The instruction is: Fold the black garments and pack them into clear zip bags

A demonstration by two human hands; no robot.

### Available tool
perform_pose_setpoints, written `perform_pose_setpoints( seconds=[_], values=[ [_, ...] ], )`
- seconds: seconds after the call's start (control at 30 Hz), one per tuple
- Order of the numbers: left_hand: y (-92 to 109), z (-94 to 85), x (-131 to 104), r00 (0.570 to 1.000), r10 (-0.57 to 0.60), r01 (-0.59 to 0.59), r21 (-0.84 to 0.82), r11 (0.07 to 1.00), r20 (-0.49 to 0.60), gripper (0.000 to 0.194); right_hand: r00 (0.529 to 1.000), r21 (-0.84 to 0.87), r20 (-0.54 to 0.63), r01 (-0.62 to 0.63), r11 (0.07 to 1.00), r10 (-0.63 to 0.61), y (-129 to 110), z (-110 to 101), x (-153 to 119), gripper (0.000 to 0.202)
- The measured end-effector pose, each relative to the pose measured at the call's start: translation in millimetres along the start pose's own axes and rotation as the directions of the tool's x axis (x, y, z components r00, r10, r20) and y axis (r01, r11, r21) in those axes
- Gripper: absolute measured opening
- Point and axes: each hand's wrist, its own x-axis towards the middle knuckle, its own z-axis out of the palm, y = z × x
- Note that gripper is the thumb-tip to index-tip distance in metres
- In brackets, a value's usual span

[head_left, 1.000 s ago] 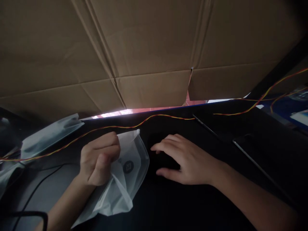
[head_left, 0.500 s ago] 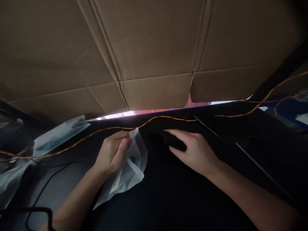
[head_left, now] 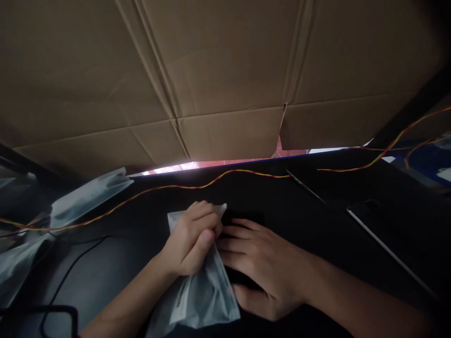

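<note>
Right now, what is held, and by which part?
The left hand grips a translucent plastic bag near its far end. Whether the right hand beside it grips too is unclear.

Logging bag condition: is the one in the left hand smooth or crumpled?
Crumpled: the frosted bag is gripped in the left hand, with creases visible below the fist.

A large sheet of cardboard [head_left: 232,61] with creases spans the top of the frame. Below it, a twisted red and yellow wire [head_left: 158,188] runs across the dark surface [head_left: 148,225] from the left edge past the center. At left lies a translucent bag [head_left: 89,195], with another pale bag [head_left: 17,263] at the lower-left edge, near a thin black cable [head_left: 65,277]. Two dark flat objects [head_left: 391,253] with light edges lie at right.
</note>
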Motion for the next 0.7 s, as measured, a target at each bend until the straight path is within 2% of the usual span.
perform_pose_setpoints(
  seconds=[0.1,0.17,0.3,0.4,0.47,0.53,0.63,0.7],
  values=[
    [-2.4,-5.5,1.6,0.994,0.011,-0.011,0.001,1.000,0.107,0.060,0.981,-0.039,-0.087,-0.177,0.984,0.173,-1.0,6.1,-0.2,0.048],
    [-7.6,-8.6,0.2,0.987,-0.024,0.020,0.028,0.999,0.160,0.061,0.976,-0.050,-0.085,-0.205,0.977,0.201,1.2,5.8,-0.7,0.051],
    [-23.7,-8.8,-6.4,0.959,-0.114,0.092,0.093,0.991,0.261,0.066,0.998,0.005,0.057,-0.039,0.999,0.039,6.8,-1.5,-2.0,0.050],
    [-29.3,-5.3,-8.7,0.941,-0.070,0.066,0.025,0.998,0.331,0.066,0.983,0.084,0.116,0.133,0.988,-0.142,5.2,0.9,-1.4,0.043],
    [-27.2,-2.9,-8.2,0.937,-0.026,0.044,-0.043,0.998,0.349,0.067,0.973,0.111,0.112,0.190,0.976,-0.202,2.0,8.2,-0.2,0.042],
    [-21.7,0.0,-7.1,0.937,-0.020,0.051,-0.082,0.995,0.348,0.068,0.985,0.092,0.079,0.145,0.985,-0.153,-0.4,16.8,1.4,0.041],
    [-10.3,6.3,-5.7,0.953,-0.064,0.092,-0.081,0.993,0.296,0.071,0.998,0.035,-0.068,-0.012,0.999,0.015,-0.1,23.9,4.4,0.036],
    [-3.1,10.5,-5.3,0.961,-0.079,0.097,-0.056,0.994,0.265,0.070,0.989,0.040,-0.147,-0.017,0.999,0.023,1.1,22.2,6.2,0.033]
  ],
)
